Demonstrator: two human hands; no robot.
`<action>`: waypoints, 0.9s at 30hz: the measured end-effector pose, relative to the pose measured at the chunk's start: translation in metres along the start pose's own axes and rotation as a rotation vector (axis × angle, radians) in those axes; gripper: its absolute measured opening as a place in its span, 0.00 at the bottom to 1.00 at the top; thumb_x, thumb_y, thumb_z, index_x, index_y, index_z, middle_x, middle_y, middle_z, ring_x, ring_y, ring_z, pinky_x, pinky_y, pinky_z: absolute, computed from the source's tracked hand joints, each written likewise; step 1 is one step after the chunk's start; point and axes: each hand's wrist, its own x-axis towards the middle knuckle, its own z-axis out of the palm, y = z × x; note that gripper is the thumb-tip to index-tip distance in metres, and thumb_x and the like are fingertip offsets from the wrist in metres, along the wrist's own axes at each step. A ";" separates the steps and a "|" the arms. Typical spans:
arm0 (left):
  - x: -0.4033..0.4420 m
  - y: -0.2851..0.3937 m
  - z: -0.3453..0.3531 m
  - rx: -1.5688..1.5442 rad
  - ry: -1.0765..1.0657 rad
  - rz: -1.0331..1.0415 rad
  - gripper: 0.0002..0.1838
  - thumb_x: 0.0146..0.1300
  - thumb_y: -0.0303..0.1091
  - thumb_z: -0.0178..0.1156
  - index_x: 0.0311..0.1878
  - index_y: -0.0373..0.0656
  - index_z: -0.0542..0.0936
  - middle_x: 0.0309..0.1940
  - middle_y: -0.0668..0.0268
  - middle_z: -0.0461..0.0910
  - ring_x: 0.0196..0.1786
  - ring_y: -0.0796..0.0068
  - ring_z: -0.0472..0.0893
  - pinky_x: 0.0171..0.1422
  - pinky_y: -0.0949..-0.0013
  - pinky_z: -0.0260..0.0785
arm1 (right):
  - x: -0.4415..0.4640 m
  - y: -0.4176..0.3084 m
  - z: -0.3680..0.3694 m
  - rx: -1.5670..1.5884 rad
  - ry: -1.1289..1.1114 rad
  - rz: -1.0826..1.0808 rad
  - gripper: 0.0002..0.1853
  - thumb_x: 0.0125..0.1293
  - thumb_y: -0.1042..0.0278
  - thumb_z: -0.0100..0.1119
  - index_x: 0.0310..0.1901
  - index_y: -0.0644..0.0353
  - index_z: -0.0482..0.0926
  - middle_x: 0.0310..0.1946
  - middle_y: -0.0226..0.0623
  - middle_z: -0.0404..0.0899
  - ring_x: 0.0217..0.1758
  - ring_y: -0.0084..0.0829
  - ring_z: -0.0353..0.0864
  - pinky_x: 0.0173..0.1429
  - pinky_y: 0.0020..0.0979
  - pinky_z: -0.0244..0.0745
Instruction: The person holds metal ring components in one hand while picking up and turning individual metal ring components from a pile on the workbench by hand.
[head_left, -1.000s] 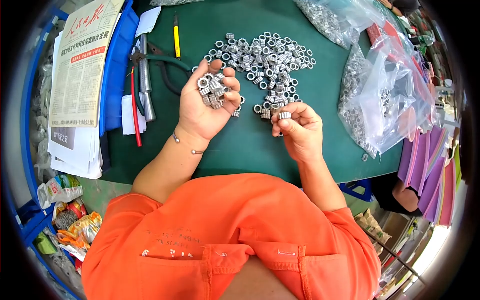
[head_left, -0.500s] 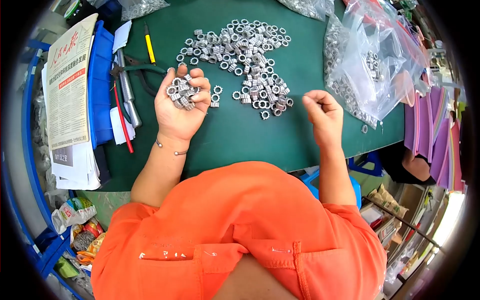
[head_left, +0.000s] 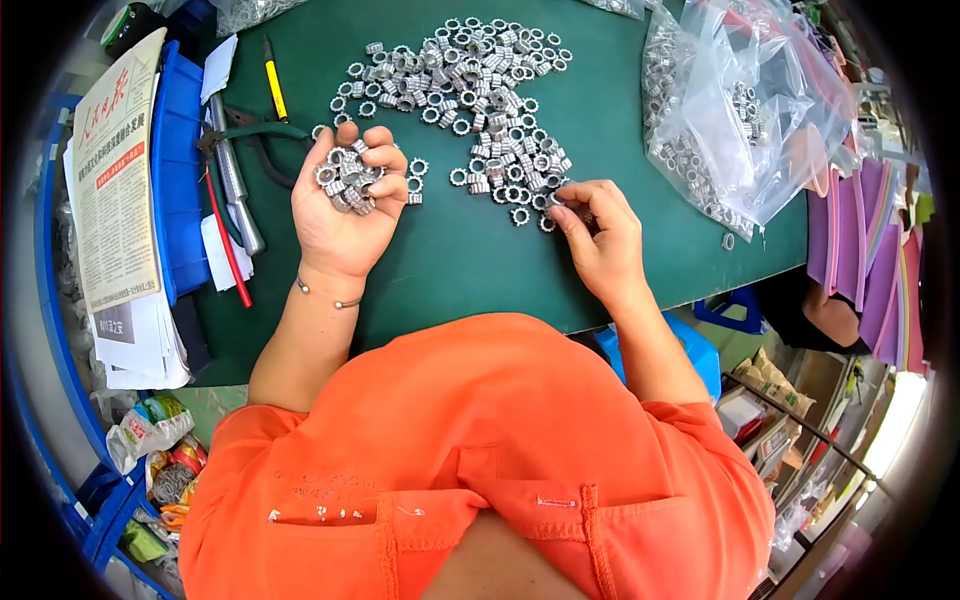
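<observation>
My left hand (head_left: 345, 215) is raised over the table with its fingers curled round a handful of small toothed metal rings (head_left: 348, 178). A few more rings (head_left: 416, 183) lie just right of it. My right hand (head_left: 607, 240) is at the lower right edge of a large loose pile of the same rings (head_left: 480, 85). Its thumb and index finger close on a ring at the pile's edge; the other fingers are curled, and the inside of the palm is mostly hidden.
Clear plastic bags of rings (head_left: 690, 150) lie at the right, with a single ring (head_left: 728, 241) nearby. On the left are a blue tray (head_left: 182, 190), a newspaper (head_left: 120, 180), green-handled pliers (head_left: 265, 131), a yellow-black cutter (head_left: 274, 85) and a red pen (head_left: 228, 238).
My right hand has moved left to the pile's edge, its thumb and index finger now at a ring there. My left hand keeps its handful. The whole view has shifted slightly.
</observation>
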 end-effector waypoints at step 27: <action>-0.001 -0.001 0.001 -0.017 -0.002 -0.019 0.11 0.68 0.38 0.45 0.38 0.42 0.72 0.36 0.65 0.65 0.38 0.74 0.68 0.32 0.72 0.61 | -0.013 0.014 -0.020 1.233 -0.136 0.344 0.12 0.60 0.77 0.56 0.46 0.63 0.73 0.36 0.42 0.78 0.25 0.17 0.65 0.27 0.18 0.63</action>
